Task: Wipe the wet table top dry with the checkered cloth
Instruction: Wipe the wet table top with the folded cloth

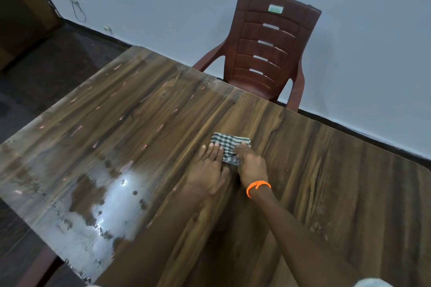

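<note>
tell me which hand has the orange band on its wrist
The right hand, gripping the checkered cloth. The left hand lies flat beside it with a bare wrist.

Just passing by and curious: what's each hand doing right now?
Left hand: open, fingers flat, touching the folded checkered cloth.
Right hand: fingers curled, gripping that cloth.
</note>
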Action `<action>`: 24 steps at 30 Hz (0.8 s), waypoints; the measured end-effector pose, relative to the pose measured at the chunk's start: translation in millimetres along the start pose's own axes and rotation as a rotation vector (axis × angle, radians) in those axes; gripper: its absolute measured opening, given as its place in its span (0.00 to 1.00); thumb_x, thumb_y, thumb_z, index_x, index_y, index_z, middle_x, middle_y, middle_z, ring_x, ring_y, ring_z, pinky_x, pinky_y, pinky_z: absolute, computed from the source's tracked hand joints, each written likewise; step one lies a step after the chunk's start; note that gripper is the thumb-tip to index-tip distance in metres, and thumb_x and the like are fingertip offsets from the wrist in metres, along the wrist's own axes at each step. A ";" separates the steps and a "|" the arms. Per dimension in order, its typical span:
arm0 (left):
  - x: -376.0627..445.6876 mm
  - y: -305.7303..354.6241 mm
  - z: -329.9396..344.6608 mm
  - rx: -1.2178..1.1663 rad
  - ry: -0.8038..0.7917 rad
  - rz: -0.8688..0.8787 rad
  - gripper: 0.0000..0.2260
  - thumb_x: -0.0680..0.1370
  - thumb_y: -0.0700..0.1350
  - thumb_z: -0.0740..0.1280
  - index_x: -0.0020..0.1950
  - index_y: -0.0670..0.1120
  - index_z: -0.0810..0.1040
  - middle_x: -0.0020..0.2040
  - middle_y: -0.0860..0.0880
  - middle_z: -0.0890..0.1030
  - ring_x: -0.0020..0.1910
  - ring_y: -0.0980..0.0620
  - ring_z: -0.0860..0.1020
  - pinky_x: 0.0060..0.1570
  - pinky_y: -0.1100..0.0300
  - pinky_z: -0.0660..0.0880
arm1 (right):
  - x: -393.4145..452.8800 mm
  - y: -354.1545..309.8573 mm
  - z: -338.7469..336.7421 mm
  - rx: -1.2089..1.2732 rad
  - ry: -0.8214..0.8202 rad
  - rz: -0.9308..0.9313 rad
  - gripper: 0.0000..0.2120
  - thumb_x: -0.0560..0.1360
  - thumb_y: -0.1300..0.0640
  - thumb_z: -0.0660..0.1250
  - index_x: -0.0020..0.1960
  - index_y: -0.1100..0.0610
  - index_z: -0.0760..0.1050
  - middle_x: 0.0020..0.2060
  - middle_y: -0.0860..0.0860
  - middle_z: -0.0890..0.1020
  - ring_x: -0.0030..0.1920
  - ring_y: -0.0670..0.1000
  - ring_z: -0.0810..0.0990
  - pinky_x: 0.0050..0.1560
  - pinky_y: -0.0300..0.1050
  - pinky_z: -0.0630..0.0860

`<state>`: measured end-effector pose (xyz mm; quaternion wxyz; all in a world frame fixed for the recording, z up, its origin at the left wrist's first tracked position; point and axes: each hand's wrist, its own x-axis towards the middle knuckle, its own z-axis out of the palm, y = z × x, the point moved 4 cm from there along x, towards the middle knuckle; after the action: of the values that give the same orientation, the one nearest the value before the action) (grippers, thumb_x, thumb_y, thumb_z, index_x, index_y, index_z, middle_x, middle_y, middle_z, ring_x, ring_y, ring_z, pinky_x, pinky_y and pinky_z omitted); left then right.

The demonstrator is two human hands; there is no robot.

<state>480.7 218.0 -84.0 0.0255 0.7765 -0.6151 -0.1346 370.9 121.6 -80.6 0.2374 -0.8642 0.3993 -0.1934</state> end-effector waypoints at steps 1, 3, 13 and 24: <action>-6.2 -5.5 0.0 -0.008 0.003 0.002 0.40 0.76 0.60 0.38 0.81 0.37 0.56 0.81 0.39 0.58 0.81 0.44 0.52 0.79 0.49 0.41 | -1.1 -4.3 5.4 0.007 -0.017 -0.014 0.16 0.69 0.71 0.65 0.53 0.57 0.81 0.55 0.54 0.82 0.62 0.52 0.76 0.61 0.41 0.70; -21.8 -13.8 2.1 -0.021 0.020 -0.005 0.39 0.77 0.60 0.40 0.81 0.37 0.56 0.81 0.38 0.58 0.81 0.44 0.52 0.79 0.49 0.42 | -9.1 -10.9 15.9 0.020 -0.047 -0.050 0.16 0.70 0.69 0.65 0.55 0.57 0.80 0.57 0.54 0.81 0.64 0.51 0.75 0.64 0.41 0.68; -87.5 36.8 25.0 -0.001 -0.049 -0.008 0.35 0.82 0.61 0.46 0.82 0.41 0.46 0.82 0.43 0.45 0.81 0.47 0.41 0.78 0.50 0.37 | -85.5 15.3 -1.2 0.025 -0.073 -0.083 0.26 0.64 0.74 0.68 0.57 0.54 0.81 0.59 0.49 0.81 0.64 0.45 0.74 0.66 0.36 0.65; -45.0 -20.6 3.9 0.038 0.040 -0.037 0.38 0.77 0.59 0.42 0.80 0.37 0.58 0.80 0.38 0.60 0.81 0.44 0.54 0.79 0.51 0.40 | -23.1 -19.8 29.7 0.122 -0.039 0.012 0.15 0.69 0.67 0.65 0.53 0.56 0.82 0.55 0.54 0.83 0.61 0.51 0.78 0.65 0.36 0.65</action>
<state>490.0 266.7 -84.0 0.0206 0.7906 -0.6024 -0.1077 384.3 158.5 -96.9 0.2986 -0.8494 0.3870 -0.1989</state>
